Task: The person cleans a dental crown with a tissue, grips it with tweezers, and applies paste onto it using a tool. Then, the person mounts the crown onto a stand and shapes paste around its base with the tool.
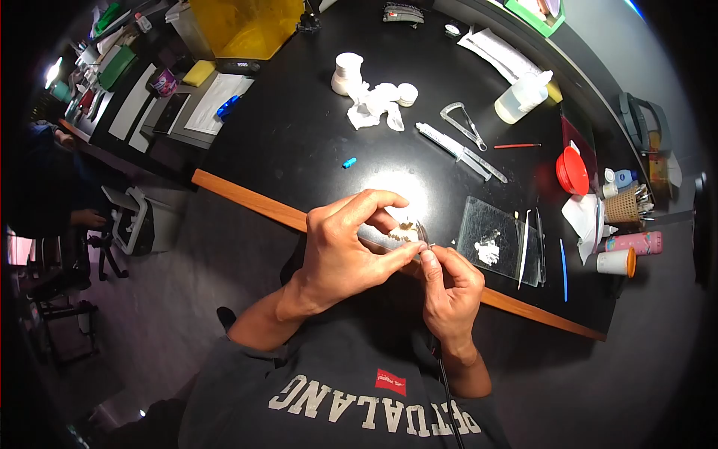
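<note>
At the far left, a co-worker's hand is near a white bin. On the side bench, a yellow sponge is beside white paper; a yellow panel stands at the rear. On the black table, a white jar adjoins crumpled tissue, with a small blue cap nearer the wooden edge. The left hand is positioned over the edge, index finger and thumb apart, thumb tip against the right fingertips; whether its other fingers grip cannot be told. The small beige piece is located between the hands, partly hidden. The right hand has thumb and index finger together, clamped on a slim dark tool; a black cord runs below this hand. Beyond are a syringe, a metal caliper and a translucent bottle. To the right, a glass plate carries white powder and slim tools. A blue stick lies beside it. A red bowl, wicker basket, pink bottle and white cup occupy the right side.
</note>
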{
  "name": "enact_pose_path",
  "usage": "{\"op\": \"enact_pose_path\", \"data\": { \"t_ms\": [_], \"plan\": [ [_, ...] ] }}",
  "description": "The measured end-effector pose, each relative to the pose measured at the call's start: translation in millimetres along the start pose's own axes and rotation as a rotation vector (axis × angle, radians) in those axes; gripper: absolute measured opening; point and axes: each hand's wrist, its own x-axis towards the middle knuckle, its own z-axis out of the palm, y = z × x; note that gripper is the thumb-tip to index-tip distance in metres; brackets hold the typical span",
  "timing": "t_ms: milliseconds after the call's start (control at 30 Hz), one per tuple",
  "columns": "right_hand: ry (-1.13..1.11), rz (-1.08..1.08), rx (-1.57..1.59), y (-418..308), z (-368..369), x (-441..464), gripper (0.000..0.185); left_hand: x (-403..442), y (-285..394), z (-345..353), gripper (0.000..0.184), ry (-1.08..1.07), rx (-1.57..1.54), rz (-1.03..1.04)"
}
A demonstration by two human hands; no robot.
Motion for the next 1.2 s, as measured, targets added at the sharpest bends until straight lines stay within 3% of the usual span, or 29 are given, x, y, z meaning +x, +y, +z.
{"op": "enact_pose_path", "data": {
  "t_ms": [267, 567, 867, 1200],
  "plan": [
    [-0.003, -0.025, -0.017, -0.5, 0.1, 3.3, 0.015, 1.5, -1.5, 1.6, 0.049, 0.041, 0.01, 0.04],
    [-0.04, 0.202, 0.167, 1.0, 1.2, -0.6, 0.017, -0.1, -1.1, 2.0, 0.047, 0.065, 0.011, 0.02],
    [-0.047, 0.195, 0.161, -2.4, 1.6, 1.2, 0.017, -1.6, -3.6, 0.3, 0.047, 0.07, -0.016, 0.014],
    [-0.038, 0.033, 0.071, -3.2, 9.2, 9.9, 0.017, -1.9, -7.3, -3.1, 0.047, 0.126, -0.005, 0.036]
  ]
}}
